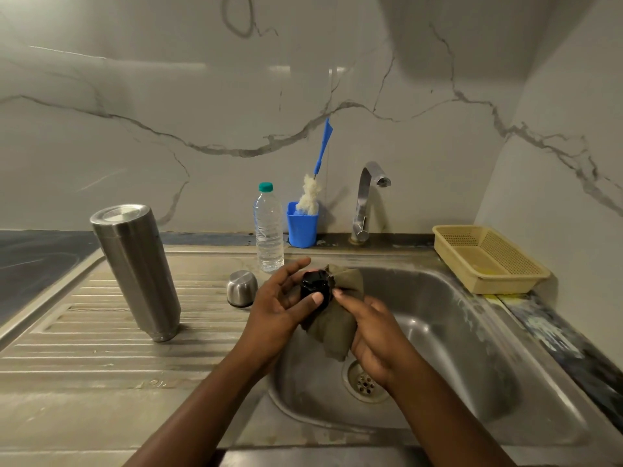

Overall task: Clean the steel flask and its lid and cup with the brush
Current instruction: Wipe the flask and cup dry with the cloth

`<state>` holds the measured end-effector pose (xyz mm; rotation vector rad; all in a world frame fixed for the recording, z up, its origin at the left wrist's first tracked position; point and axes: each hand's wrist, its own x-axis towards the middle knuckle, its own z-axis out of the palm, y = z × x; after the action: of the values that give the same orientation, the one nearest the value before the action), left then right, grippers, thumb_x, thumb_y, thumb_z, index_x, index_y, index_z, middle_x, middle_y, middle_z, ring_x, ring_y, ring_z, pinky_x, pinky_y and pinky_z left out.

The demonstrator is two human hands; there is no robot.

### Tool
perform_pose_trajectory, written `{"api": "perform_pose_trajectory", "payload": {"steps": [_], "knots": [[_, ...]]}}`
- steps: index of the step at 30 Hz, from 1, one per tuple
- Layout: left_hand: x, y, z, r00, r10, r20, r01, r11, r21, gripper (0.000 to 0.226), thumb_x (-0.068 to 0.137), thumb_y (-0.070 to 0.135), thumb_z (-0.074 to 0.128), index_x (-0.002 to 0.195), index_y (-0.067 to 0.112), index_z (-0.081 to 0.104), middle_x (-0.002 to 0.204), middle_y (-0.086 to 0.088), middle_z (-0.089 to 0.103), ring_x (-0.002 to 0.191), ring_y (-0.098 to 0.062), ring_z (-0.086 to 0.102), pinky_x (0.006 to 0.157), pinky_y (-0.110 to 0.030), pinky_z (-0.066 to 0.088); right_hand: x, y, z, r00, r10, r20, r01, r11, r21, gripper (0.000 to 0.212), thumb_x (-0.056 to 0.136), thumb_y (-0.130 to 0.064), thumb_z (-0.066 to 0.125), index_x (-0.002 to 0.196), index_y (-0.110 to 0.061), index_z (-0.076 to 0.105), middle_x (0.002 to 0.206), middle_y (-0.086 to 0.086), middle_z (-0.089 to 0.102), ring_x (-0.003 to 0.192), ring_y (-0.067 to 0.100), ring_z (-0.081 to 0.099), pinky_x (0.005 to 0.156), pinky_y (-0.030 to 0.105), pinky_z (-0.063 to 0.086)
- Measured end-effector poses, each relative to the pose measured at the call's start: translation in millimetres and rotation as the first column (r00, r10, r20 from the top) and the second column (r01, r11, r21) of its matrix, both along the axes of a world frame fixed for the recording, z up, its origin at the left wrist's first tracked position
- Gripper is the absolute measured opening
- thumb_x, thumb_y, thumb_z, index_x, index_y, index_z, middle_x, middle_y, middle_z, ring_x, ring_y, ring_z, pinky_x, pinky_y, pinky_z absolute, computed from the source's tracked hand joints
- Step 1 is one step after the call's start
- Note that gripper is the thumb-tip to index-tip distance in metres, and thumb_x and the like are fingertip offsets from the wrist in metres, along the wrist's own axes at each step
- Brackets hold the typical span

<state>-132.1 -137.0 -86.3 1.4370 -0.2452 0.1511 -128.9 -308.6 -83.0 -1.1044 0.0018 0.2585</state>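
Note:
The steel flask [136,269] stands upside down on the ribbed drainboard at the left. Its steel cup [241,288] sits mouth down just left of my hands. My left hand [278,306] holds the black lid [314,287] over the sink's left edge, thumb across its front. My right hand [372,332] grips an olive-green cloth [337,318] and presses it against the lid's right side. The brush [315,183], with a blue handle and white bristles, stands in a blue cup [301,227] at the back wall.
A clear water bottle [268,229] with a green cap stands beside the blue cup. The tap [365,200] rises behind the steel sink [455,332]. A beige plastic basket [488,259] sits on the counter at the right. The drainboard [84,332] lies left.

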Motion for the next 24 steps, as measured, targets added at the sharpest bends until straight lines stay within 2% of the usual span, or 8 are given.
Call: {"api": "perform_pose_trajectory", "payload": {"steps": [4,8,11,14,18,21,24], "knots": [[0.7,-1.5,-3.0,0.999,-0.036,0.003,0.036,0.999,0.01,0.061,0.093,-0.006,0.07,0.148,0.016,0.055,0.141,-0.003,0.069,0.135,-0.019,0.063,0.115,-0.046,0.05,-2.7,2.1,6.9,0.993,0.073,-0.09,-0.052,0.977,0.208,0.037,0.104,-0.021,0.053,0.136,-0.006,0.064,0.131,0.02,0.07,0.124,0.031,0.067,0.109,0.053,0.051],[-1.4,1.0,-1.7,0.997,-0.075,0.003,0.074,0.997,0.024,0.062,0.093,-0.007,0.069,0.149,0.017,0.053,0.141,0.0,0.069,0.136,-0.016,0.062,0.115,-0.044,0.049,-3.3,1.3,10.0,0.98,0.128,-0.153,-0.081,0.957,0.277,0.041,0.104,-0.028,0.052,0.138,-0.009,0.063,0.136,0.019,0.067,0.132,0.032,0.061,0.114,0.054,0.045],[-1.5,3.3,0.8,0.996,-0.087,0.034,0.085,0.994,0.067,0.063,0.094,-0.007,0.068,0.15,0.016,0.051,0.141,0.002,0.069,0.136,-0.014,0.061,0.113,-0.036,0.05,-1.2,-0.8,8.7,0.981,0.118,-0.157,-0.078,0.968,0.239,0.041,0.102,-0.027,0.057,0.138,-0.009,0.064,0.134,0.02,0.068,0.131,0.033,0.062,0.116,0.054,0.042],[-1.6,2.9,2.7,0.996,-0.068,0.056,0.061,0.991,0.122,0.06,0.094,-0.004,0.071,0.148,0.016,0.054,0.141,0.003,0.069,0.136,-0.013,0.061,0.112,-0.034,0.051,0.5,-3.8,9.5,0.992,0.048,-0.114,-0.03,0.987,0.156,0.041,0.096,-0.024,0.066,0.133,-0.007,0.067,0.127,0.02,0.072,0.119,0.033,0.07,0.102,0.051,0.056],[-3.5,0.3,1.3,0.998,-0.017,0.059,0.007,0.985,0.174,0.054,0.093,0.005,0.076,0.142,0.022,0.062,0.133,0.009,0.072,0.127,-0.01,0.067,0.107,-0.035,0.056,1.5,-6.1,9.2,0.995,-0.072,-0.072,0.078,0.994,0.08,0.032,0.094,-0.018,0.071,0.123,-0.005,0.072,0.117,0.021,0.075,0.108,0.034,0.074,0.087,0.048,0.062],[-5.9,-4.4,-0.7,0.996,0.05,0.078,-0.063,0.982,0.179,0.052,0.089,0.009,0.081,0.136,0.026,0.067,0.128,0.012,0.074,0.121,-0.008,0.069,0.103,-0.034,0.059,-0.2,-4.0,7.1,0.993,-0.099,-0.067,0.103,0.993,0.064,0.032,0.093,-0.017,0.073,0.121,-0.002,0.072,0.115,0.023,0.075,0.107,0.036,0.074,0.09,0.052,0.061],[-6.1,-4.6,-2.3,0.993,0.08,0.086,-0.094,0.981,0.171,0.054,0.084,0.013,0.086,0.135,0.021,0.069,0.125,0.009,0.074,0.117,-0.011,0.071,0.099,-0.036,0.061,-1.0,-5.3,6.7,0.993,-0.11,-0.041,0.109,0.994,-0.024,0.033,0.09,-0.02,0.077,0.118,-0.003,0.074,0.11,0.022,0.077,0.104,0.035,0.075,0.092,0.052,0.06]]}}
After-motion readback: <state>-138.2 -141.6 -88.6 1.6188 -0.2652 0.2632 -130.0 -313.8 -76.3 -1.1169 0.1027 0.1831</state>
